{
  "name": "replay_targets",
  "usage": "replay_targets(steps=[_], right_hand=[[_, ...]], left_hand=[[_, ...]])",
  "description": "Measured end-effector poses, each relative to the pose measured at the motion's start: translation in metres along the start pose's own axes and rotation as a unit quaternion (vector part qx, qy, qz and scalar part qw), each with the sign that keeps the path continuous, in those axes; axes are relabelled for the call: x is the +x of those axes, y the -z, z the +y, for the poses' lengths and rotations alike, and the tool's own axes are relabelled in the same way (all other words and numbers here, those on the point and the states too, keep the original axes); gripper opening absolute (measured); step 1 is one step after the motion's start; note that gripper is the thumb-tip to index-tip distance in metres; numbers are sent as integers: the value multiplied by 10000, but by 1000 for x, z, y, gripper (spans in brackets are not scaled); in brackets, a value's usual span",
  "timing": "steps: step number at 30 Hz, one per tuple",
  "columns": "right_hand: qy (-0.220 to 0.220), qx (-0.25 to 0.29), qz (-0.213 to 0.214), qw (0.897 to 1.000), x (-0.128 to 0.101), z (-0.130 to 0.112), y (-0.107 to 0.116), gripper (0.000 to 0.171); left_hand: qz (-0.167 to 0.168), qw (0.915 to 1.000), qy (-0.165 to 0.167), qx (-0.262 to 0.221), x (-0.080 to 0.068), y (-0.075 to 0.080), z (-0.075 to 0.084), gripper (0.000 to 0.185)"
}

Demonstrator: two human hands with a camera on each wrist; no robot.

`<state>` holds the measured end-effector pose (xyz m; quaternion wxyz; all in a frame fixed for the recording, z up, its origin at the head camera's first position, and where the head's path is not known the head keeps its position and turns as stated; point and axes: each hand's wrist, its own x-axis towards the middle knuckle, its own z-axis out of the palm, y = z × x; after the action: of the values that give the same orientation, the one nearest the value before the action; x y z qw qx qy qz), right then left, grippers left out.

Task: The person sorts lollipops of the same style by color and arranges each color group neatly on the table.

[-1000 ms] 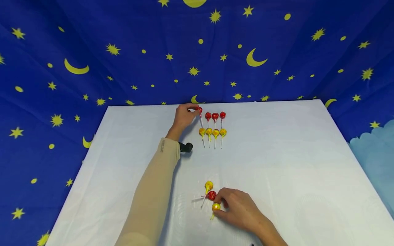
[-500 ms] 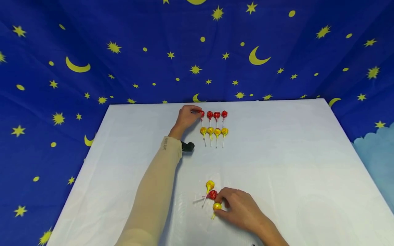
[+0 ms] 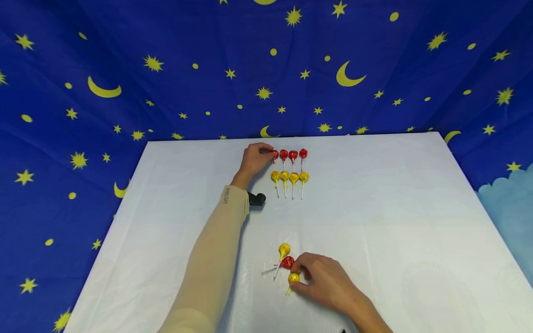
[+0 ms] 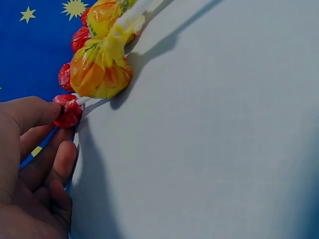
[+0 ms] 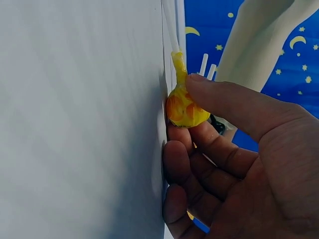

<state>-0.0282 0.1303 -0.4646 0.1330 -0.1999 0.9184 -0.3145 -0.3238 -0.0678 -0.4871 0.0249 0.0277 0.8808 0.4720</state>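
On the white table (image 3: 374,222) lie a row of red lollipops (image 3: 293,155) and below it a row of yellow lollipops (image 3: 289,176). My left hand (image 3: 255,159) pinches the leftmost red lollipop (image 4: 67,110) of the far row with thumb and finger. Near the front edge my right hand (image 3: 322,280) pinches a yellow lollipop (image 3: 293,278) (image 5: 184,107) lying on the table. A red lollipop (image 3: 287,262) and another yellow lollipop (image 3: 284,250) lie just left of it.
A blue cloth with yellow stars and moons (image 3: 166,69) hangs behind and beside the table. A small black camera (image 3: 256,199) sits under my left wrist. Bare tabletop spreads to the right (image 3: 416,231) and left (image 3: 166,208).
The left hand has drawn the leftmost red lollipop a little nearer, in line with the other red ones. The right hand stays on the yellow lollipop.
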Motion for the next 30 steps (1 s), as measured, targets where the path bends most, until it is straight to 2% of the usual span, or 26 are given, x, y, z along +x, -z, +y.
replay_targets(steps=[11, 22, 30], right_hand=[[39, 31, 62, 10000, -2, 1, -1, 22], [7, -30, 89, 10000, 0, 1, 2, 21], [37, 86, 46, 9999, -4, 0, 1, 18]], left_hand=[[60, 10000, -51, -38, -5, 3, -1, 19], [147, 9998, -89, -62, -13, 17, -1, 22], [235, 9965, -191, -777, -41, 28, -11, 23]])
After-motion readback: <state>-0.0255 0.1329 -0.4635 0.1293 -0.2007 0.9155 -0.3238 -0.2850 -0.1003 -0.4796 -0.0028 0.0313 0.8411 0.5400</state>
